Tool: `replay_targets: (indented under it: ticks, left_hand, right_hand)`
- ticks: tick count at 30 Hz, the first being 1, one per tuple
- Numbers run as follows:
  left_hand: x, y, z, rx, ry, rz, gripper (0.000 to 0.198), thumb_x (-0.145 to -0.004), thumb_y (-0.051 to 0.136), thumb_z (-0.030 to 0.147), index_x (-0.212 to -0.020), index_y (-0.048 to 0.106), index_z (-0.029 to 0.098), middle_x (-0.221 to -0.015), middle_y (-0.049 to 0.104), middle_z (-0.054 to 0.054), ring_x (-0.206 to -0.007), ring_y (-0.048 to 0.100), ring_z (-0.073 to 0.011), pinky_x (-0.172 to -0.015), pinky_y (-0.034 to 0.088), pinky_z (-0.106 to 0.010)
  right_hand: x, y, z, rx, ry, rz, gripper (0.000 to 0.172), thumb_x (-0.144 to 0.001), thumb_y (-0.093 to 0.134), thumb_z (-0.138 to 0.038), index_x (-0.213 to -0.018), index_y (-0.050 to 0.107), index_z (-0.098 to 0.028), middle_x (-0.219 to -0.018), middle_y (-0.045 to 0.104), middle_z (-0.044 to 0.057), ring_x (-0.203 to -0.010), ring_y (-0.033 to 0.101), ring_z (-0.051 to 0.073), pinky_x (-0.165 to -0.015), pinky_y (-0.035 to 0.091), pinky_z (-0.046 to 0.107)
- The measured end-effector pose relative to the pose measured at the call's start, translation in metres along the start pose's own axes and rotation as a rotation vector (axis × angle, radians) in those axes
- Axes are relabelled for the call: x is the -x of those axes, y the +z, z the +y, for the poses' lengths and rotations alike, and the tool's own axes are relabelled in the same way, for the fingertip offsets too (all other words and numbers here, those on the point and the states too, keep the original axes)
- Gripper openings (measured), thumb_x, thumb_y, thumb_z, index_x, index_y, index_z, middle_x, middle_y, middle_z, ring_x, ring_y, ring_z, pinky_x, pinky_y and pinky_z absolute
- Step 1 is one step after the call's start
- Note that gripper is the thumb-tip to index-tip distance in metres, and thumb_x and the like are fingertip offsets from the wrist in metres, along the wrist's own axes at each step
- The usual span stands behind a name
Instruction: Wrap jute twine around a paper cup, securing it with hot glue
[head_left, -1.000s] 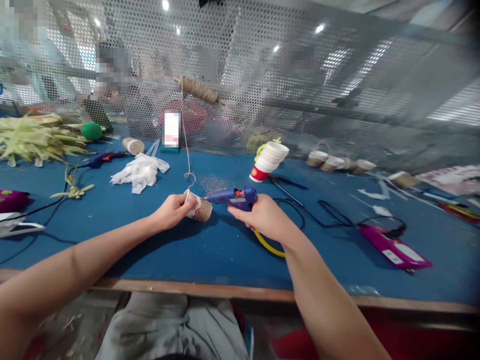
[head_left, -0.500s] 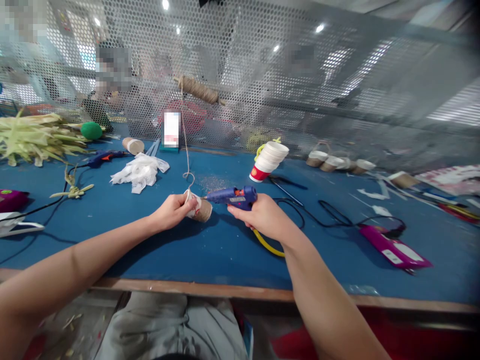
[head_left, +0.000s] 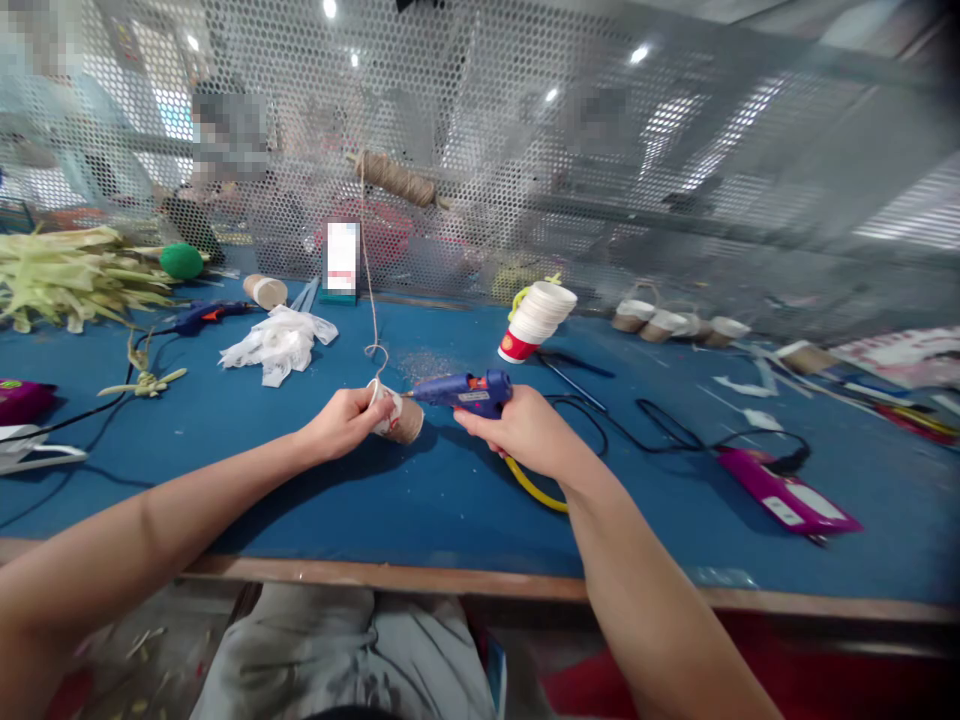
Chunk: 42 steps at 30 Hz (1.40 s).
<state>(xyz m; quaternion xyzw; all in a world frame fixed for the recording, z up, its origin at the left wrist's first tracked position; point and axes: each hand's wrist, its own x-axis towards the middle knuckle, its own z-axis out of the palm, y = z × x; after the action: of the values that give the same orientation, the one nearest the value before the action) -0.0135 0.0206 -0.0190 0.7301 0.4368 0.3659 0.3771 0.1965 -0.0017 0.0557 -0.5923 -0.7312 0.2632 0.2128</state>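
Observation:
My left hand (head_left: pixel 349 420) is closed around a small paper cup (head_left: pixel 406 422) that lies tilted on its side, its lower part wrapped in brown twine. A loose length of twine (head_left: pixel 373 310) runs up from the cup to a spool of twine (head_left: pixel 395 178) on the perforated screen. In my right hand (head_left: pixel 525 432) is a blue hot glue gun (head_left: pixel 472 392), gripped by its handle. The gun's nozzle points left and meets the cup's side near my left fingertips; whether it touches cannot be made out. A yellow glue stick (head_left: pixel 536 490) sticks out behind the gun.
Stacked paper cups (head_left: pixel 536 320) stand tilted beyond my right hand. White lace (head_left: pixel 277 342) lies left, near another glue gun (head_left: pixel 206 316). A purple power strip (head_left: pixel 787 492) with black cables rests right. Twine-wrapped cups (head_left: pixel 660 325) line the back. A perforated screen (head_left: pixel 480 120) closes the far side.
Very little differs. Both hands, the cup and the glue gun hold nearly the same place; the whole view has shifted only slightly.

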Motion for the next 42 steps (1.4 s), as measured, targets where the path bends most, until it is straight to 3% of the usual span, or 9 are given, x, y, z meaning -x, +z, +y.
replay_targets:
  ticks: [11, 25, 33, 42]
  left_hand:
    - [-0.001, -0.002, 0.006, -0.017, -0.066, 0.009, 0.045, -0.079, 0.034, 0.046, -0.074, 0.059, 0.008, -0.063, 0.055, -0.002, -0.058, 0.046, -0.0116, -0.057, 0.038, -0.022]
    - [-0.004, -0.001, 0.005, 0.114, -0.116, 0.006, 0.049, -0.078, 0.039, 0.047, -0.091, 0.062, 0.006, -0.080, 0.064, -0.007, -0.068, 0.055, -0.0150, -0.063, 0.042, -0.023]
    - [-0.001, -0.001, 0.002, -0.018, -0.068, 0.014, 0.047, -0.079, 0.036, 0.047, -0.074, 0.060, 0.007, -0.063, 0.055, -0.002, -0.058, 0.046, -0.0117, -0.057, 0.039, -0.022]
    - [0.001, 0.001, -0.002, -0.010, -0.002, -0.011, 0.044, -0.081, 0.034, 0.045, -0.075, 0.057, 0.008, -0.063, 0.050, -0.001, -0.058, 0.042, -0.0103, -0.056, 0.038, -0.021]
  right_hand:
    - [0.004, -0.002, 0.001, -0.033, -0.007, -0.022, 0.027, -0.067, 0.056, -0.037, -0.053, 0.045, -0.018, -0.039, 0.047, -0.003, -0.035, 0.043, 0.008, -0.039, 0.037, 0.021]
    - [0.010, -0.001, -0.004, -0.040, -0.010, -0.060, 0.028, -0.067, 0.056, -0.036, -0.050, 0.043, -0.018, -0.039, 0.046, -0.003, -0.035, 0.043, 0.008, -0.038, 0.034, 0.021]
    - [0.004, -0.003, -0.004, -0.034, 0.019, -0.008, 0.025, -0.067, 0.057, -0.034, -0.052, 0.046, -0.017, -0.038, 0.047, -0.003, -0.035, 0.042, 0.008, -0.039, 0.036, 0.021]
    - [-0.002, 0.000, 0.004, -0.022, -0.002, -0.017, 0.025, -0.068, 0.056, -0.037, -0.055, 0.047, -0.017, -0.039, 0.047, -0.003, -0.035, 0.044, 0.008, -0.040, 0.037, 0.021]
